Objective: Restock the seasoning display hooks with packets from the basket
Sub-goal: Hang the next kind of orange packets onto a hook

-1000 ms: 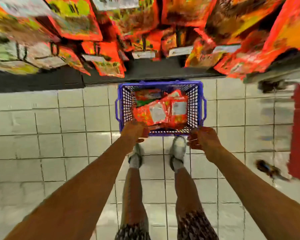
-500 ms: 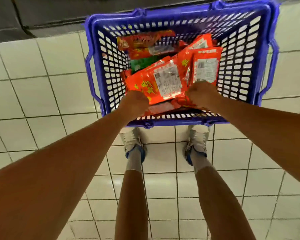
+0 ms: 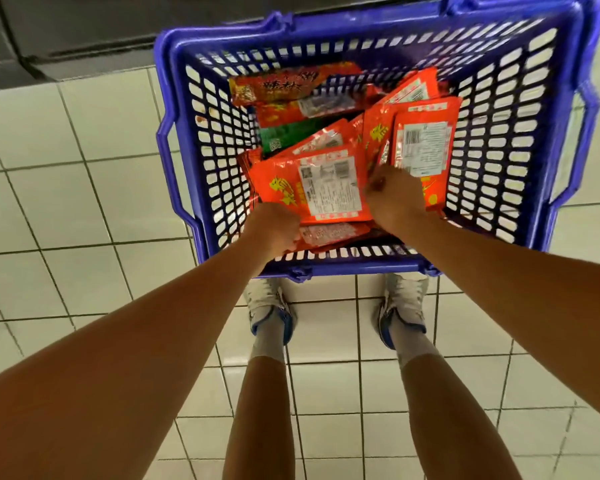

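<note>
The person is bending over the blue basket (image 3: 548, 140), which is sitting on the tiled floor in the upper middle of the frame, and is gathering stock. The left hand (image 3: 274, 230) is gripping the near corner of the top red packet (image 3: 312, 188); the right hand (image 3: 394, 197) is curling into the packets beside it (its exact hold is hidden). Next, I judge, comes lifting a packet clear and raising it toward the display hooks, which are out of view.
</note>
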Tool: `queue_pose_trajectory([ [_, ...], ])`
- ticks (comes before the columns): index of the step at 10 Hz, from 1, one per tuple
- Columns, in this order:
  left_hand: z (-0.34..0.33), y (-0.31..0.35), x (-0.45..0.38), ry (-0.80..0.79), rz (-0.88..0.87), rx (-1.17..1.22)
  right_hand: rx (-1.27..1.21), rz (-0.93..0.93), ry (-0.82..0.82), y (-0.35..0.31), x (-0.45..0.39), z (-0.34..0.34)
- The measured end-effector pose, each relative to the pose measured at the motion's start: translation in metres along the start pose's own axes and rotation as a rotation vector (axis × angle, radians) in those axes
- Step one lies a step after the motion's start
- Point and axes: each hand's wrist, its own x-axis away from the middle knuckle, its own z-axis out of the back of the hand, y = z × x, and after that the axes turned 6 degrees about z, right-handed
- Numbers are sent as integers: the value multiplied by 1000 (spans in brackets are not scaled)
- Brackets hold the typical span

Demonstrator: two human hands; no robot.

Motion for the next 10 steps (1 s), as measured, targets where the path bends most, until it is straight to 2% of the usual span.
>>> queue_pose_trajectory([
  [1,-1,5,6,-64,49,291,-73,171,-44,-2,20,7],
  [2,3,9,6,-122,112,473,-117,396,-124,-9,33,11],
  [3,11,10,1,-59,169,472,10,671,-350,-15,47,10],
  [4,15,7,0,-10,185,449,46,565,-388,-15,41,5],
  [5,17,1,-6,-14,193,532,-171,193,-263,-15,10,-2],
  [6,15,-3,-10,-14,179,532,-339,-3,-197,-18,-13,-10],
  [7,12,-8,-15,-11,150,517,-341,-171,-78,-22,-27,-22],
  [8,11,-9,-14,-13,145,545,-240,-176,-29,-22,-20,-23],
  [10,6,-7,-4,-52,88,554,-204,-3,-155,-14,4,-15],
])
